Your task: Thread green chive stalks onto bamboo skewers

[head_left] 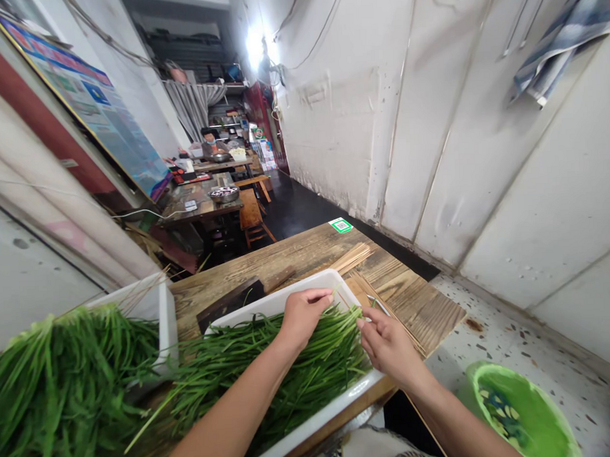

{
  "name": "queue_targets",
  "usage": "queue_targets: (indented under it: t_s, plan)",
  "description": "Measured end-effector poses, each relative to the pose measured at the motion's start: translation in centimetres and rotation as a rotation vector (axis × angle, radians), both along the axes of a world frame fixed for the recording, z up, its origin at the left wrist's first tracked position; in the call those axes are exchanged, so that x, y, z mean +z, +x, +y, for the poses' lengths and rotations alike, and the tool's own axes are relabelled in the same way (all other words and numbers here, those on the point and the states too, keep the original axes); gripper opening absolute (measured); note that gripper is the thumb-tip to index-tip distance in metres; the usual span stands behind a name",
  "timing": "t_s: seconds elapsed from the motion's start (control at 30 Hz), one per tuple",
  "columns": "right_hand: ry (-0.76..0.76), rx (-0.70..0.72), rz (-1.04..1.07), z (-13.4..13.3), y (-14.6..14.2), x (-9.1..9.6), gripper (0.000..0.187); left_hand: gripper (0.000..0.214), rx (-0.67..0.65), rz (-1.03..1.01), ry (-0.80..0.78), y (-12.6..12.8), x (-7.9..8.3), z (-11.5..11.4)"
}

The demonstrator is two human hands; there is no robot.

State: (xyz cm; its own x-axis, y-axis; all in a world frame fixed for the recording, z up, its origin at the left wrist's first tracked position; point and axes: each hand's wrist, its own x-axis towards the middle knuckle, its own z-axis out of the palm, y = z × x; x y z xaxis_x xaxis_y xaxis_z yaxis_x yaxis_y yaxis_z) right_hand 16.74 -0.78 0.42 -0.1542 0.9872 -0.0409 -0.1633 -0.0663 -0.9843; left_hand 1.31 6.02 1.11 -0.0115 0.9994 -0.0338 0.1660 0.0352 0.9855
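Long garlic chives (290, 369) fill a white plastic tray (287, 287) on the wooden table, their pale stalk ends toward the right. My left hand (305, 315) hovers over the tray near its far right corner, thumb and forefinger pinched together. What sits in that pinch is too small to make out. At the tray's right end my right hand (387, 339) is closed, its fingertips on the pale ends of some chives. A second white tray (166, 313) on the left holds more chives (75, 383), which hang over its near side.
Behind the tray lie a dark-bladed cleaver (232, 303) and thin bamboo skewers (353, 259). A green-and-white code card (341, 225) is at the table's far corner. On the floor stands a green bucket (551, 406). Another person (215, 146) sits at a farther table.
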Motion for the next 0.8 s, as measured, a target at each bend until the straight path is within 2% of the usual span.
queue_targets:
  t_s: [0.27, 0.33, 0.43, 0.47, 0.5, 0.57, 0.63, 0.67, 0.8]
  plan:
    - [0.008, -0.006, -0.017, 0.0, 0.0, 0.0, 0.040, 0.024, -0.048, 0.061, 0.046, 0.1, -0.3, -0.1]
    - [0.013, -0.018, -0.017, 0.1, 0.0, -0.1, 0.045, 0.023, -0.149, 0.103, 0.069, 0.1, 0.2, -0.6]
    - [0.038, -0.037, -0.014, 0.0, 0.0, 0.0, 0.053, 0.022, -0.407, 0.143, 0.062, -0.5, 1.6, -1.1]
    - [0.046, -0.033, -0.014, -0.1, 0.0, 0.0, 0.053, 0.023, -0.453, 0.142, 0.049, -0.9, 2.1, -1.1]
    - [0.053, -0.026, -0.020, -0.3, 0.1, 0.1, 0.052, 0.025, -0.447, 0.141, 0.040, -1.3, 2.5, -0.9]
    - [0.073, -0.010, -0.044, -0.8, 0.5, 0.2, 0.048, 0.027, -0.306, 0.171, 0.064, -2.1, 2.7, -0.2]
    - [0.103, 0.017, -0.092, -1.6, 1.0, 0.3, 0.045, 0.026, -0.158, 0.256, 0.136, -2.6, 2.0, 0.7]
    - [0.118, 0.041, -0.119, -2.0, 1.2, 0.3, 0.043, 0.025, -0.146, 0.309, 0.166, -2.7, 1.3, 1.2]
    - [0.165, 0.161, -0.259, -4.2, 2.2, 0.6, 0.037, 0.017, -0.373, 0.519, 0.162, -2.2, -1.9, 2.3]
